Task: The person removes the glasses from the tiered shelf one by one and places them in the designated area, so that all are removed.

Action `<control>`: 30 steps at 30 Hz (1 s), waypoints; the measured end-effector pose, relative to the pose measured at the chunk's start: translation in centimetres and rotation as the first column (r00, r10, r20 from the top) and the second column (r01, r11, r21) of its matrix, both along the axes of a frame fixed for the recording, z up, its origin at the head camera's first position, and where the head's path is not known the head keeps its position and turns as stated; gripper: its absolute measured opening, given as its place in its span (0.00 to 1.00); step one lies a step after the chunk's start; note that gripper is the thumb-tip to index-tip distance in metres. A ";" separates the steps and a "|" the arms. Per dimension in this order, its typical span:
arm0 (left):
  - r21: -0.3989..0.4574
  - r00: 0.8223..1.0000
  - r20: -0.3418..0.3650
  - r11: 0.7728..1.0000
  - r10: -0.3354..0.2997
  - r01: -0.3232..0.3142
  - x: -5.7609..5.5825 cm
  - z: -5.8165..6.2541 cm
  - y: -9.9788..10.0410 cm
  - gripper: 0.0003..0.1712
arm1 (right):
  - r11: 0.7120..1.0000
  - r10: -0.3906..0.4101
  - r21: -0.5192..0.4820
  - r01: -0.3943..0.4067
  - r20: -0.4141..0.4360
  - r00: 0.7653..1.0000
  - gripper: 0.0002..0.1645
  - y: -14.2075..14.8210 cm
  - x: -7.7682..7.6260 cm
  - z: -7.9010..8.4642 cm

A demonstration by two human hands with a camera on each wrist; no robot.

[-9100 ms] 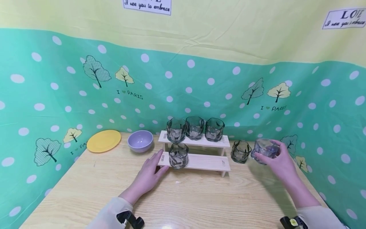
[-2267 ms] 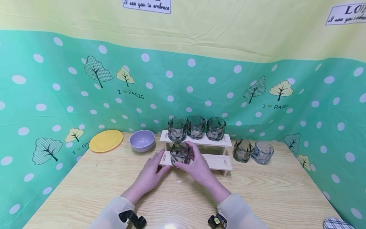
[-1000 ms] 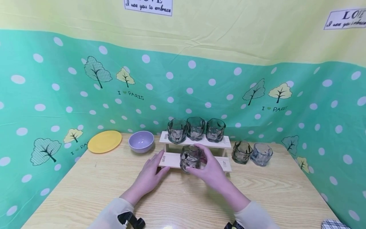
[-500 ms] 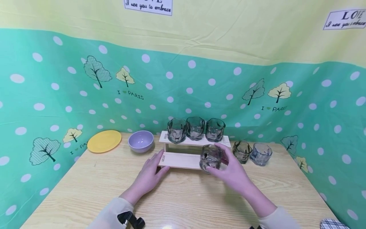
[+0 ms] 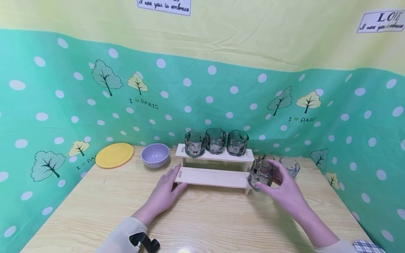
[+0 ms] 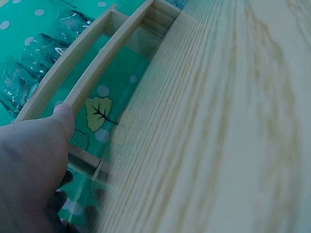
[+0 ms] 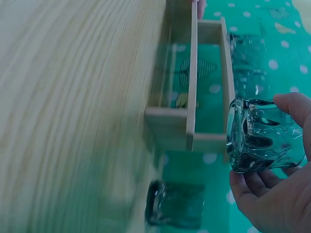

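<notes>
My right hand point(image 5: 285, 188) grips a smoky-grey glass tumbler point(image 5: 261, 172), not yet set down; three more tumblers point(image 5: 216, 144) top the pale wooden rack point(image 5: 215, 177). My left hand point(image 5: 164, 190), fingers relaxed, touches it.

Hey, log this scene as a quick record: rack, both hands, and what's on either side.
Rack: pale wooden two-tier rack
Upper shelf: three smoky-grey faceted glass tumblers
Left hand: touches the rack's left end
Right hand: grips a smoky-grey glass tumbler, off the table
Right side: pale blue-tinted glass tumbler; another tumbler, mostly hidden behind the held one
Left side: round purple bowl, round yellow plate
</notes>
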State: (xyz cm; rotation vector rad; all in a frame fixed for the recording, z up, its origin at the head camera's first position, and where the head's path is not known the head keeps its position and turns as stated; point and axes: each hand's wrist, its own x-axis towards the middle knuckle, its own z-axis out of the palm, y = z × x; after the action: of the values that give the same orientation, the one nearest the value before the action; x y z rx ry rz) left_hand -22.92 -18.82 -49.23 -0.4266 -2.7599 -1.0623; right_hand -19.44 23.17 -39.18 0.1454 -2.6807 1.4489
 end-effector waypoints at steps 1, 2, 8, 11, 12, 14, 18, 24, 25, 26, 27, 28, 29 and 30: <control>0.000 1.000 0.000 1.000 -0.001 0.001 0.0 0.0 0.0 0.48 | 1.000 -0.010 0.003 0.010 0.006 1.000 0.66 0.4 0.1 0.0; 0.000 1.000 -0.001 1.000 -0.001 0.001 0.0 0.0 0.0 0.48 | 1.000 -0.018 0.009 0.018 0.010 1.000 0.67 0.9 0.1 0.0; -0.005 1.000 -0.012 1.000 -0.003 0.003 0.0 0.0 -0.1 0.48 | 0.998 -0.059 0.017 0.059 0.019 0.998 0.68 3.6 0.6 -0.1; -0.002 1.000 -0.013 1.000 -0.001 0.001 0.0 0.0 0.0 0.48 | 0.997 -0.078 0.010 0.078 0.008 0.997 0.67 5.0 0.6 -0.4; -0.001 1.000 -0.015 1.000 -0.002 0.002 0.0 0.1 0.0 0.48 | 0.996 -0.085 0.010 0.085 0.003 0.996 0.67 5.5 0.6 -0.5; 0.002 1.000 -0.017 1.000 -0.002 0.002 0.1 0.1 0.0 0.48 | 0.995 -0.095 0.014 0.095 -0.008 0.995 0.67 6.4 0.5 -0.8; 0.001 1.000 -0.013 1.000 -0.003 0.003 0.1 0.2 0.1 0.48 | 0.992 -0.121 0.042 0.121 -0.019 0.993 0.67 8.3 0.2 -1.1; -0.004 1.000 -0.010 1.000 -0.002 0.002 0.0 0.3 0.1 0.48 | 0.985 -0.164 0.051 0.165 -0.018 0.986 0.66 10.8 -0.2 -1.5; -0.006 1.000 -0.009 1.000 0.000 0.000 0.0 0.3 0.1 0.48 | 0.983 -0.175 0.057 0.176 -0.023 0.984 0.66 11.2 -0.3 -1.6; -0.007 1.000 -0.007 1.000 0.001 -0.001 0.0 0.3 0.1 0.48 | 0.980 -0.185 0.061 0.187 -0.029 0.982 0.65 11.6 -0.4 -1.6; -0.008 1.000 -0.003 1.000 0.003 -0.003 0.0 0.3 0.1 0.48 | 0.978 -0.194 0.070 0.196 -0.035 0.980 0.65 12.0 -0.5 -1.7; -0.009 1.000 -0.001 1.000 0.004 -0.004 0.0 0.3 0.1 0.48 | 0.974 -0.208 0.083 0.211 -0.044 0.977 0.65 12.4 -0.6 -1.8; -0.010 1.000 0.003 1.000 0.005 -0.005 0.0 0.3 0.1 0.48 | 0.971 -0.218 0.090 0.222 -0.048 0.975 0.65 12.7 -0.7 -1.9; -0.012 1.000 0.005 1.000 0.005 -0.005 -0.1 0.2 0.1 0.48 | 0.968 -0.229 0.096 0.233 -0.048 0.972 0.66 13.1 -0.9 -2.0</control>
State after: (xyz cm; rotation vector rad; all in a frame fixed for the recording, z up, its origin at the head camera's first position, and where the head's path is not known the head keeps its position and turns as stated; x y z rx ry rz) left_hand -22.97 -18.73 -48.98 -0.4190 -2.7714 -1.0470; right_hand -20.34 36.24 -41.13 -0.1287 -2.6371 1.2311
